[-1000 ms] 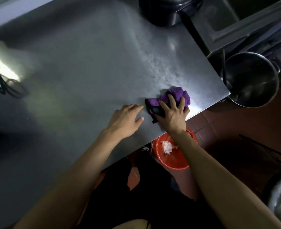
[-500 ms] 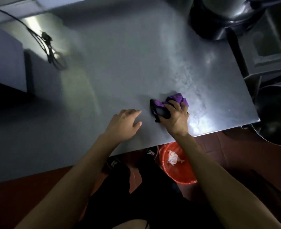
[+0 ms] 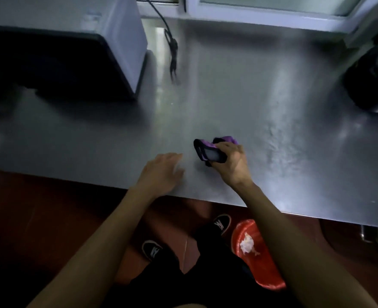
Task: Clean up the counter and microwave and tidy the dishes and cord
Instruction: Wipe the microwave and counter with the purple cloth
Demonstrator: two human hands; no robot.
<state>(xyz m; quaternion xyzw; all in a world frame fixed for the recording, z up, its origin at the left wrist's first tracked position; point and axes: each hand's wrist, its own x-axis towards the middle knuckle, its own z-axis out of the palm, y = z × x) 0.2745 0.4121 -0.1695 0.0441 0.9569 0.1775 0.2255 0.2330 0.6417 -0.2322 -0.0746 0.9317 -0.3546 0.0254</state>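
Steel bench [image 3: 228, 96] | R hand [image 3: 232, 163] clenched on purple cloth [image 3: 212, 150], bunched | L hand [image 3: 161, 172] flat, fingers apart, holds nothing | cloth soft, light; grip wad's middle

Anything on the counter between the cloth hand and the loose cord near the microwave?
Nothing visible. The right hand grips the purple cloth; bare steel counter runs from it to the black cord.

Looks like a kitchen, likely a back/commercial one. Evidence: stainless steel table [image 3: 228, 103], microwave [image 3: 108, 47] on it with its cord [image 3: 173, 54] trailing alongside, dark cooking pot [image 3: 370, 81] at the right edge, red-brown tile floor [image 3: 39, 207], red bin [image 3: 263, 274] under the table.
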